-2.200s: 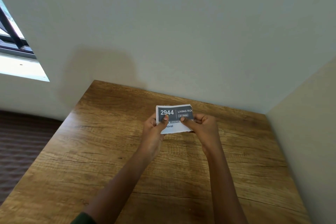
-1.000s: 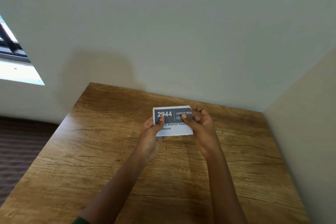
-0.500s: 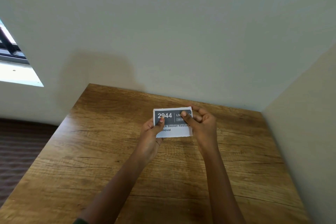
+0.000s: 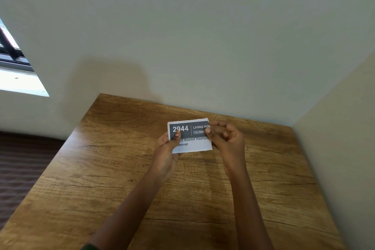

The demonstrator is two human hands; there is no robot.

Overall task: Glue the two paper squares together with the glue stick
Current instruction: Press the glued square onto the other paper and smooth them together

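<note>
Seen from the head camera, both hands are holding a printed paper up just above the wooden bench. The left hand is pinching its left edge, thumb on the dark band by "2944". The right hand is pinching the right edge, its other fingers curled.

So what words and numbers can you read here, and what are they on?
All on the paper pinched between the left hand and right hand:
"2944" in white on the dark band
"LIVING RO", cut off by the right thumb
"2 – 5min" on a small grey tag, barely legible
"ck Basket Restock", its start hidden by the left thumb
"moval", its start hidden too
No other writing shows.
</note>
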